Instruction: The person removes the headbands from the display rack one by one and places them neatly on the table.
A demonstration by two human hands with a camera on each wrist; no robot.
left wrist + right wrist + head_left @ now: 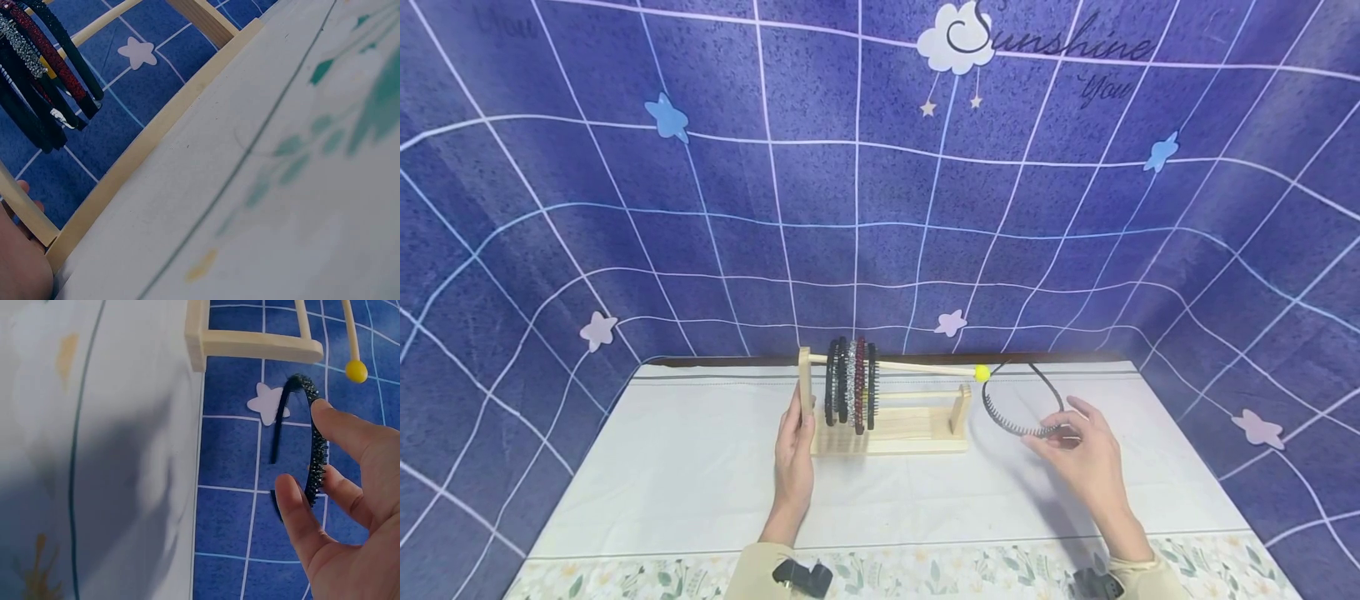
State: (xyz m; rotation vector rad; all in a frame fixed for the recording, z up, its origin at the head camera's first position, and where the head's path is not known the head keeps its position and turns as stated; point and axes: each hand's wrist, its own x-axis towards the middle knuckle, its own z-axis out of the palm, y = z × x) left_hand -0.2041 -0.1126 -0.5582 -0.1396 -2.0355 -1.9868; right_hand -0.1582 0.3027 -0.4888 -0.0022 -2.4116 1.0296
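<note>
My left hand (793, 462) grips the left upright (806, 387) of a wooden headband stand, thumb in front and fingers behind. In the left wrist view that hand (22, 250) is partly cut off at the lower left corner. Several headbands (852, 387), black, silver and dark red, hang together on the stand's upper rod near that upright. My right hand (1086, 454) pinches a black toothed headband (1000, 423) by its curved band, to the right of the rod's yellow ball tip (982, 373). Dark glittery beading covers this headband (318, 450) in the right wrist view.
The stand's flat base (917, 425) sits on a white cloth (685, 467) with a floral front border. A short right upright (961, 408) carries a lower rod. Behind and at both sides hangs a blue gridded curtain (820, 183) with stars.
</note>
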